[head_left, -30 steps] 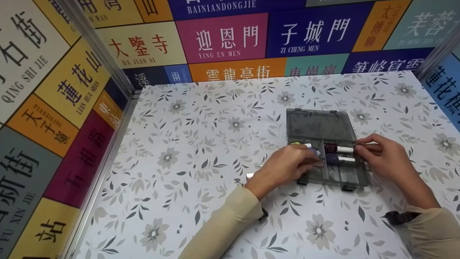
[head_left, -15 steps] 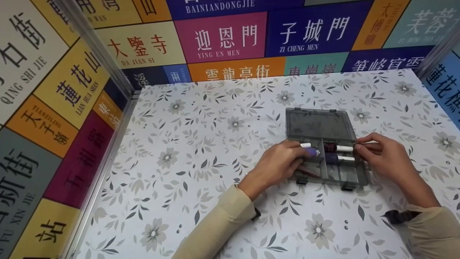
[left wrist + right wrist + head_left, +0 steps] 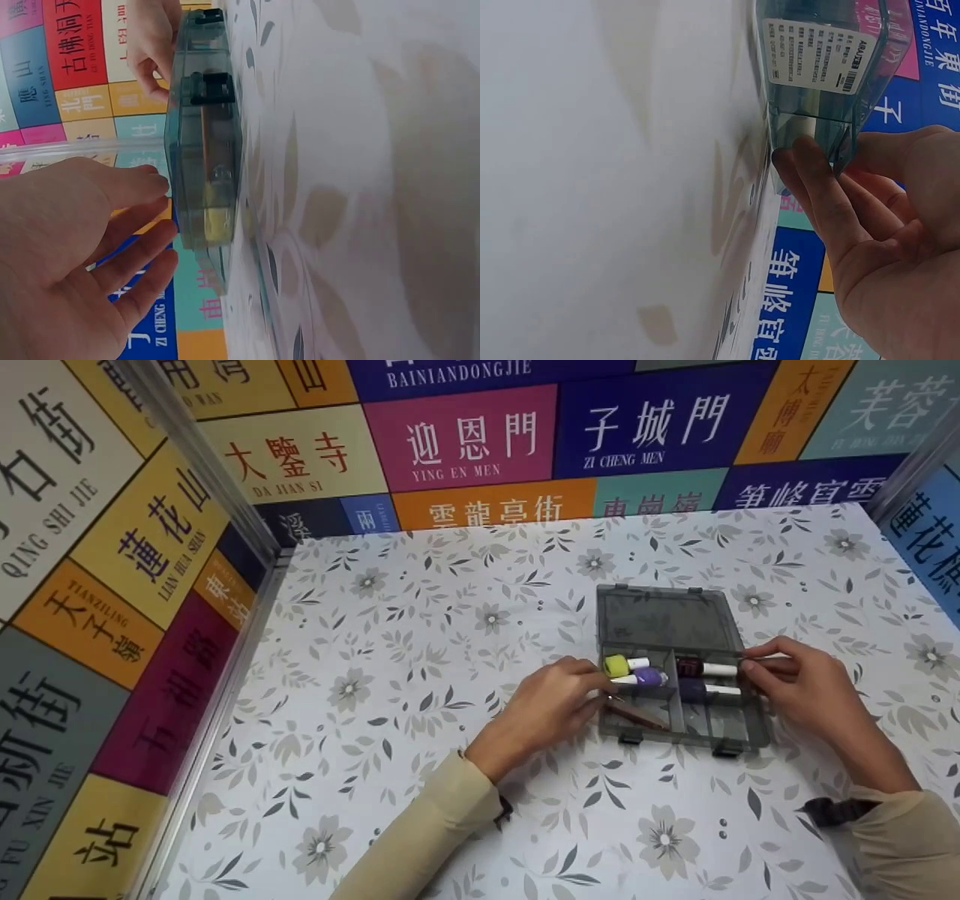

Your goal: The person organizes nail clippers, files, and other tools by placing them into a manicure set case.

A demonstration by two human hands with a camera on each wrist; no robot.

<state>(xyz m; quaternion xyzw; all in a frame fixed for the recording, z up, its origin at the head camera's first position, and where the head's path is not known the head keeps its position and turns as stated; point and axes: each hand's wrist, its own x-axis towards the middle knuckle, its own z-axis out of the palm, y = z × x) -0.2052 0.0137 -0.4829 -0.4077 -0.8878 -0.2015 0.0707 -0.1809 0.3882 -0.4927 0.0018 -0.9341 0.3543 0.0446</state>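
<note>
A smoky clear divided box [image 3: 682,739] lies with its lid [image 3: 667,619] folded back. In its upper left compartment are a yellow nail polish bottle [image 3: 616,665] and a purple one [image 3: 649,676], both white-capped. Dark red [image 3: 690,667] and dark blue [image 3: 694,690] bottles with white caps lie on the right. A slim brownish metallic item, like a nail clipper [image 3: 637,712], sits at lower left. My left hand [image 3: 551,705] is at the box's left edge, its fingers loosely extended by the rim in the left wrist view. My right hand [image 3: 806,686] pinches the right wall.
White floral cloth covers the table [image 3: 420,660], stretching left of and in front of the box. Panels with large printed characters [image 3: 465,442] stand at the back and sides. A printed label [image 3: 817,56] is on the box's outer side.
My left hand has drawn back leftward from over the box, uncovering the yellow and purple bottles and the brownish item. My right hand has stayed at the right wall.
</note>
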